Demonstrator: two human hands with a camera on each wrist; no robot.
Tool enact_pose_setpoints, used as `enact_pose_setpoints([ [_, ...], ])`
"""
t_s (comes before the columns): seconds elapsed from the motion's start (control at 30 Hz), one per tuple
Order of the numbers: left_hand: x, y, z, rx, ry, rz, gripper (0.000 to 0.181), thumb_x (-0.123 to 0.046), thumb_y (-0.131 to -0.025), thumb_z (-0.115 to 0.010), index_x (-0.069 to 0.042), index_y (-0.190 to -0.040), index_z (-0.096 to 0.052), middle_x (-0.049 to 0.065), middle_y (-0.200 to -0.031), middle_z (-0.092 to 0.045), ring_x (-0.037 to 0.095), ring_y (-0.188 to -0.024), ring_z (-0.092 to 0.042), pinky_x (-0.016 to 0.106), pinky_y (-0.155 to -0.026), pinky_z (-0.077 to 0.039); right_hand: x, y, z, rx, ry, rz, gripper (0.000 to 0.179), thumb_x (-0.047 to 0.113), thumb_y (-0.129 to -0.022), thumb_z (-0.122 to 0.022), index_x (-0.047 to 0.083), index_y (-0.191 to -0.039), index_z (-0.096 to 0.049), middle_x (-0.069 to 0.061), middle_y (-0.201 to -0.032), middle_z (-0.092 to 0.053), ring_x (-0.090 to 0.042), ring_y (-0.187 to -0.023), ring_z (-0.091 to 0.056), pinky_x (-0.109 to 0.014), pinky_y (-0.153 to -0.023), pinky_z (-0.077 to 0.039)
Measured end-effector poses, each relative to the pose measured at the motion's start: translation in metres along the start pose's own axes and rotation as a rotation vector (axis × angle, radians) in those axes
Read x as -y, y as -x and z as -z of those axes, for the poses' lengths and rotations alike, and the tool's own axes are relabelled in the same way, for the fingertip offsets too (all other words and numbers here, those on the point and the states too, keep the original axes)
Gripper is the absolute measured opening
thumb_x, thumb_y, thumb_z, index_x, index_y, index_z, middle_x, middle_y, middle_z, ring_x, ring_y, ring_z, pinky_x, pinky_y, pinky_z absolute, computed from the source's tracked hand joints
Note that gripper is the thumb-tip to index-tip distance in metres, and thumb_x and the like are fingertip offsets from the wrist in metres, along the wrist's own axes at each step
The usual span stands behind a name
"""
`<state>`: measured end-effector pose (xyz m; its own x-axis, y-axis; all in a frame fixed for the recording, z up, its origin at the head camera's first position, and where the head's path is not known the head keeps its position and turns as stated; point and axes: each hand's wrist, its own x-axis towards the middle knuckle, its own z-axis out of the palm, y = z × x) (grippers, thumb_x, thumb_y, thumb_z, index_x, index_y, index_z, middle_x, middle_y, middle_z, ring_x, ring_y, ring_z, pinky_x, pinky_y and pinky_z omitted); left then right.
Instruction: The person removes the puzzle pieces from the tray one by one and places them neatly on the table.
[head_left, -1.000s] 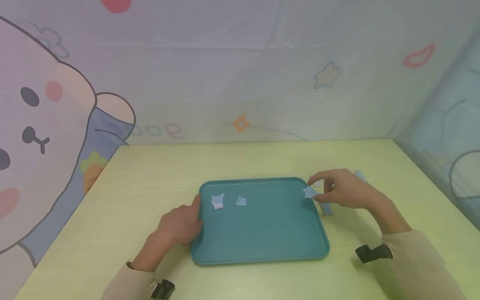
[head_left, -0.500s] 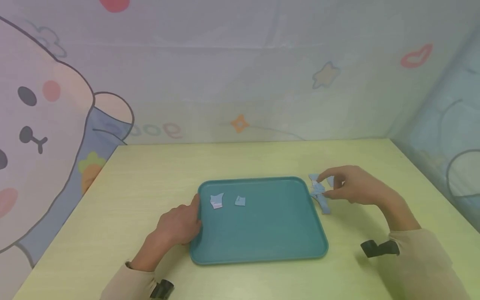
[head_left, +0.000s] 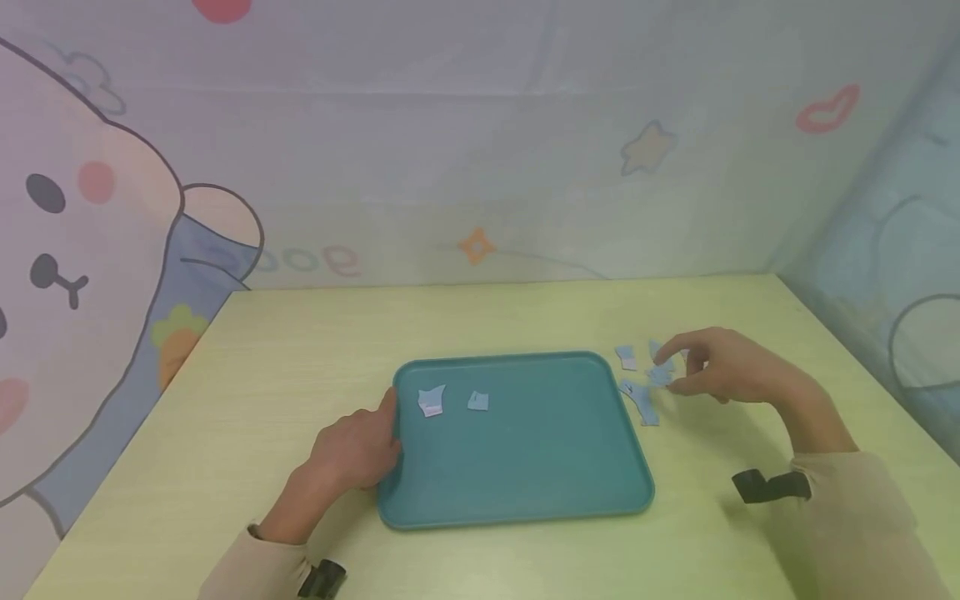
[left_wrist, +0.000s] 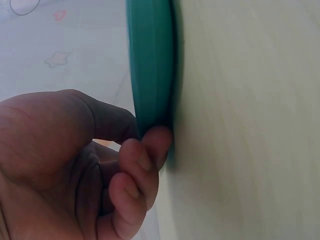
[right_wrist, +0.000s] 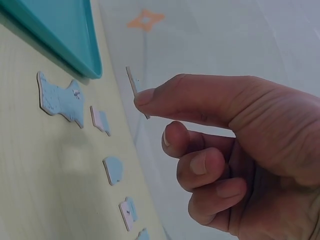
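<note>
Here, the right hand pinches a pale blue puzzle piece between thumb and forefinger, lifted above the table. Around it lie loose pieces, near the right edge of a teal tray. The left hand grips the tray's left rim; two flat pieces rest inside.

I have a pale yellow table in front of me, faintly streaked, its far edge straight. About midway across lies a teal tray with rounded corners and a raised rim. To its right, near the far corner, I see a large blue piece just beside the rim, then a small pink-and-blue piece, a rounded blue piece, another pink-and-blue piece and a partly visible blue piece.
</note>
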<state>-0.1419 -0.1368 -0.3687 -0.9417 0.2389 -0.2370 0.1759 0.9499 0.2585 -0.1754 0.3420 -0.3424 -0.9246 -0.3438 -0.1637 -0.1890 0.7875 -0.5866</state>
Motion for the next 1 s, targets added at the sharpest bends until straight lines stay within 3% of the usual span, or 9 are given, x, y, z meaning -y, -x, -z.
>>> enact_pose_setpoints([
  [0.33,0.001,0.000,0.000,-0.001,0.001,-0.001,0.070,-0.012,-0.101,-0.053,0.008,-0.162,-0.026,0.007,-0.070,-0.055,0.020,-0.060,-0.055,0.032,-0.052,-0.037,-0.011,0.003,0.003,0.031,-0.016,-0.034,0.042,0.019,-0.091,-0.080,0.008,-0.129,-0.069,-0.005,-0.073,-0.060,-0.011,-0.047,-0.042,-0.032,-0.063,-0.048],
  [1.0,0.000,0.000,0.000,0.005,0.008,-0.002,0.069,-0.012,-0.101,-0.052,0.008,-0.162,-0.026,0.007,-0.070,-0.056,0.019,-0.058,-0.056,0.032,-0.051,-0.037,-0.033,-0.004,-0.005,0.114,-0.049,-0.114,0.042,0.012,-0.088,-0.076,0.003,-0.129,-0.069,-0.001,-0.069,-0.055,-0.011,-0.049,-0.042,-0.030,-0.050,-0.040],
])
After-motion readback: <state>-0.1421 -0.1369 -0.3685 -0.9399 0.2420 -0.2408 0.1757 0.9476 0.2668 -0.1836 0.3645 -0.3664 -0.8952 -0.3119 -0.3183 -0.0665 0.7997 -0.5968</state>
